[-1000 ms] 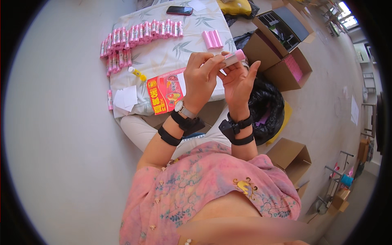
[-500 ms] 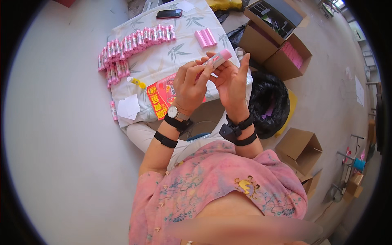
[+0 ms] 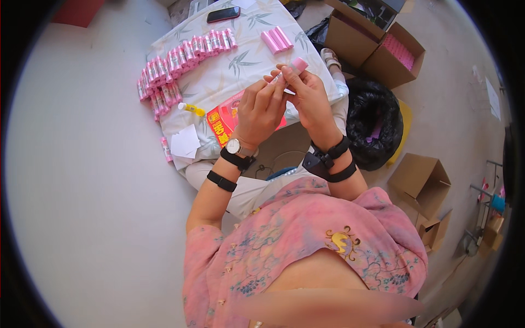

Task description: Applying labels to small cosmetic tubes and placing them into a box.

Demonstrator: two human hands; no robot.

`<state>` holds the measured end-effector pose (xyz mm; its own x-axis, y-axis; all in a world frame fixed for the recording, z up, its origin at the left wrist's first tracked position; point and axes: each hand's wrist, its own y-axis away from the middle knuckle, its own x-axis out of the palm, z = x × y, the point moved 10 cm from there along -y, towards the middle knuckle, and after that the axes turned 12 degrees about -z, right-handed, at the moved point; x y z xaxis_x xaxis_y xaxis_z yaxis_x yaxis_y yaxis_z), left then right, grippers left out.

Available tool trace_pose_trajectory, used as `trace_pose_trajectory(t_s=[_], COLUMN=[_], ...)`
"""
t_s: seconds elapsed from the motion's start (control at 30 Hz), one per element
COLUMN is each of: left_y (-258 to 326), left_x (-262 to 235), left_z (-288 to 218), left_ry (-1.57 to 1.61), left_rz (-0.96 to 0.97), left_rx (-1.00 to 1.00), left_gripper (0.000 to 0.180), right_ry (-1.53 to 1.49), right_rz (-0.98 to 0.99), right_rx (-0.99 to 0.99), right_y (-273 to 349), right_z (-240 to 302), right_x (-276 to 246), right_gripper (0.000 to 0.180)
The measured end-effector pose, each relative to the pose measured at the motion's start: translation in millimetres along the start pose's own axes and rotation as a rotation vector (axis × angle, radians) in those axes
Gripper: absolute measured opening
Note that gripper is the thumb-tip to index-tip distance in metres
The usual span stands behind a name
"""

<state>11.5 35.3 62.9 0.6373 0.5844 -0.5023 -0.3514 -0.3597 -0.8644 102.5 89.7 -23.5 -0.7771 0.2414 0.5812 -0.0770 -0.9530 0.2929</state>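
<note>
Above the table's near side, both my hands hold a pink tube (image 3: 298, 65) with a pale label, tilted up to the right. My left hand (image 3: 261, 109) is closed round its lower part, which the fingers mostly hide. My right hand (image 3: 315, 104) grips it near the upper end, thumb pressed over the label. Left of my hands lie a red and yellow printed packet (image 3: 222, 121), a yellow glue stick (image 3: 191, 109) and some white paper slips (image 3: 185, 142). Many labelled pink tubes (image 3: 175, 63) are stacked at the table's far left, and a few plain pink tubes (image 3: 277, 40) lie further right.
A dark phone (image 3: 223, 15) lies at the far edge of the cloth-covered table (image 3: 219, 76). To the right stand a bin with a black bag (image 3: 358, 147), a carton of pink tubes (image 3: 383, 74) and an open cardboard box (image 3: 413, 177). One labelled tube (image 3: 166, 149) lies by the left edge.
My right hand, spread with its thumb apart before, has closed onto the tube, its thumb now over the label. The whole view has shifted slightly.
</note>
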Motion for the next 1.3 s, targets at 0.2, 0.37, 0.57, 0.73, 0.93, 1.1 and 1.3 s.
trace_pose_trajectory(t_s=[0.2, 0.37, 0.57, 0.73, 0.93, 1.1, 1.3], left_y=[15, 18, 19, 17, 15, 12, 14], left_x=[2, -2, -10, -14, -20, -25, -28], left_z=[3, 3, 3, 7, 13, 15, 20], left_ry=[-0.020, -0.014, -0.011, 0.021, 0.087, 0.115, 0.147], left_rz=[0.084, 0.093, 0.077, 0.049, -0.013, -0.040, -0.090], left_rx=[0.065, 0.104, 0.152, 0.148, 0.100, 0.058, -0.041], left_gripper=[0.046, 0.044, 0.036, 0.031, 0.031, 0.031, 0.032], right_ry=[-0.061, -0.069, -0.087, -0.066, -0.084, -0.155, -0.043], right_rz=[-0.046, -0.039, -0.052, -0.052, -0.021, -0.004, -0.021], right_rx=[-0.032, -0.022, -0.018, -0.008, 0.005, 0.018, -0.042], right_y=[-3, -6, -8, -10, -10, -8, -4], right_z=[2, -5, -9, -11, -7, -5, 1], right_x=[0, -1, -2, 0, 5, 8, 16], right_gripper=[0.038, 0.041, 0.046, 0.050, 0.053, 0.053, 0.037])
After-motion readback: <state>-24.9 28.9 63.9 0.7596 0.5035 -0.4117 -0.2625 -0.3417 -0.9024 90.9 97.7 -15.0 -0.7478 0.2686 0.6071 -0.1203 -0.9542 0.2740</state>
